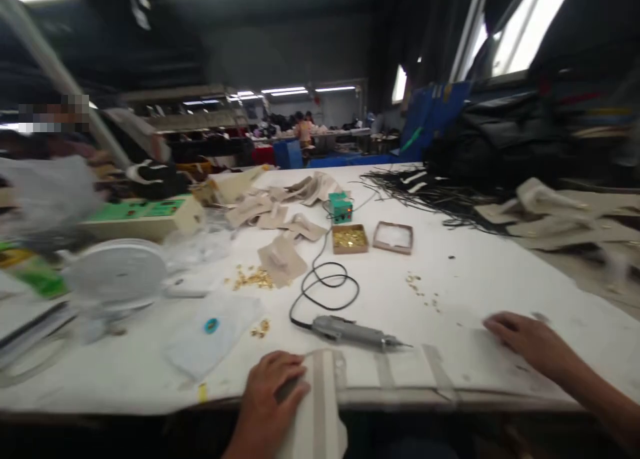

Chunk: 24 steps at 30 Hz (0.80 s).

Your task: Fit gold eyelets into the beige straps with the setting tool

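My left hand (273, 392) is at the table's front edge, its fingers and thumb closed on the left side of a beige fabric piece (320, 399) with a darker stripe. This piece hangs partly over the edge. My right hand (525, 342) is low over the table at the right, slightly blurred, fingers stretched loosely to the left with nothing visible in them. Between the hands lies a grey electric screwdriver (350, 332), its bit pointing right and its black cord looping back toward a small green power box (341, 207). Taped strips (385, 369) lie along the front edge.
A cardboard box of gold metal parts (350, 239) stands beside a shallow box (393, 237). Loose gold parts (253, 277) lie mid-left. Beige fabric pieces (283, 259), a white reel (117, 272) and a plastic bag (210, 332) are left; black cords (425, 195) are back right.
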Tool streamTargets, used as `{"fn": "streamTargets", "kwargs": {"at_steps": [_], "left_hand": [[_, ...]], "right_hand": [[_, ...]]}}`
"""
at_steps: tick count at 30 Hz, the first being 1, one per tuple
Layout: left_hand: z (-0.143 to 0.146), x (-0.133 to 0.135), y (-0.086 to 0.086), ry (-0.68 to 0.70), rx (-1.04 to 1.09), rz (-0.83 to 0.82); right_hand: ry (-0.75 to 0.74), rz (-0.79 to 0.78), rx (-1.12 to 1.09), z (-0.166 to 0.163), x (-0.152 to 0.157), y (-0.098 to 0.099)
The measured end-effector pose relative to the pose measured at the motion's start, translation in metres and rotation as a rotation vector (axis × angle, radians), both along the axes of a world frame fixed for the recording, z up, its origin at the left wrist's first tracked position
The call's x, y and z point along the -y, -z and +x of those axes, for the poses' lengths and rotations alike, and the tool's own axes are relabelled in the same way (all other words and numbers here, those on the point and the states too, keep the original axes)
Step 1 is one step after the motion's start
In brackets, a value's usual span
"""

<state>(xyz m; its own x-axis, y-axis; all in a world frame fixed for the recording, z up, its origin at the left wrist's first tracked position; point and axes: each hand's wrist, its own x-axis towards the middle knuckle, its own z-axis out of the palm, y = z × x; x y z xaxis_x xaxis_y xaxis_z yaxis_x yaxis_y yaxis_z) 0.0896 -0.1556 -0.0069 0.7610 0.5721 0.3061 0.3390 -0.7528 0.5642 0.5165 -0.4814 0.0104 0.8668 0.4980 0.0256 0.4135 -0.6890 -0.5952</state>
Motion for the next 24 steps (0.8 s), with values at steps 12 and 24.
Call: {"fn": "streamTargets", "kwargs": {"at_steps": [12, 24], "left_hand": [[0.012, -0.024, 0.012, 0.069, 0.005, 0.281], [0.012, -0.025, 0.016, 0.07, -0.03, 0.212]], "right_hand": [[-0.126, -0.128, -0.08, 0.007, -0.054, -0.014], [-0.083, -0.286, 0.021, 0.007, -0.068, -0.005]]}}
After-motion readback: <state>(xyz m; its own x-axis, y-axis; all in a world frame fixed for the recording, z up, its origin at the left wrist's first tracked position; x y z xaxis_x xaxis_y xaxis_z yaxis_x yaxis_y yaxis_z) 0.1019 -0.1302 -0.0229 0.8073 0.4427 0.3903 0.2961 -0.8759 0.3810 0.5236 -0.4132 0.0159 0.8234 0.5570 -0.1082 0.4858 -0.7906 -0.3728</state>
